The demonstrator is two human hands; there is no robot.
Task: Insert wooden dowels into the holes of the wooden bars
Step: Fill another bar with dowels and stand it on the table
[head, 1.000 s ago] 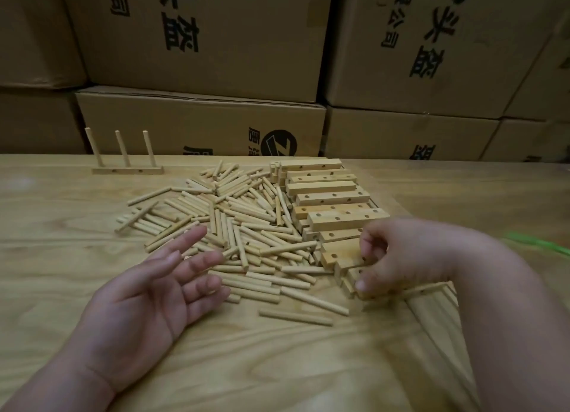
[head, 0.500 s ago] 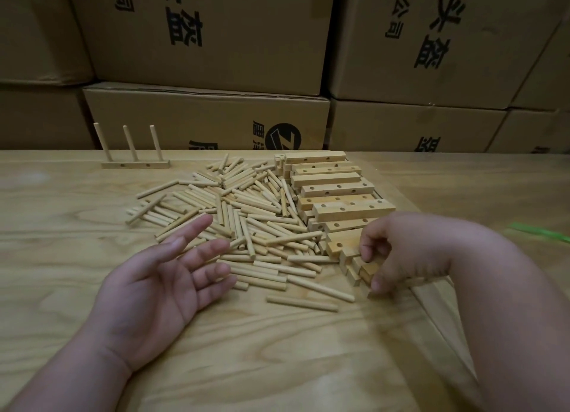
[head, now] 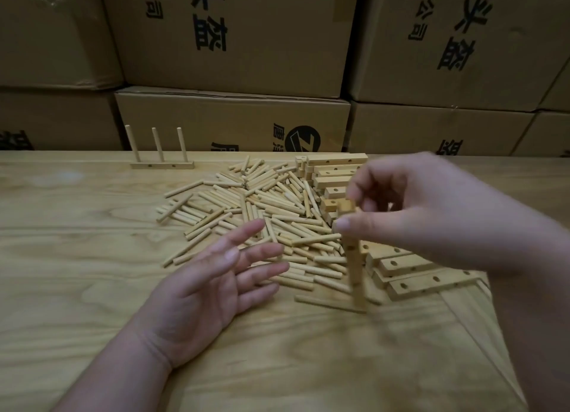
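Observation:
My right hand pinches the top end of a wooden bar that hangs upright, its lower end near the table, blurred by motion. My left hand lies palm up and empty on the table, fingers spread, just left of the hanging bar. A heap of loose dowels covers the table's middle. More holed bars are stacked behind my right hand, and others lie flat under my right wrist.
A finished bar with three upright dowels stands at the back left of the wooden table. Stacked cardboard boxes wall off the far edge. One dowel lies alone nearest me.
My right hand has lifted a bar out of the stack and raised it upright over the table. My left hand has stayed palm up, shifting slightly.

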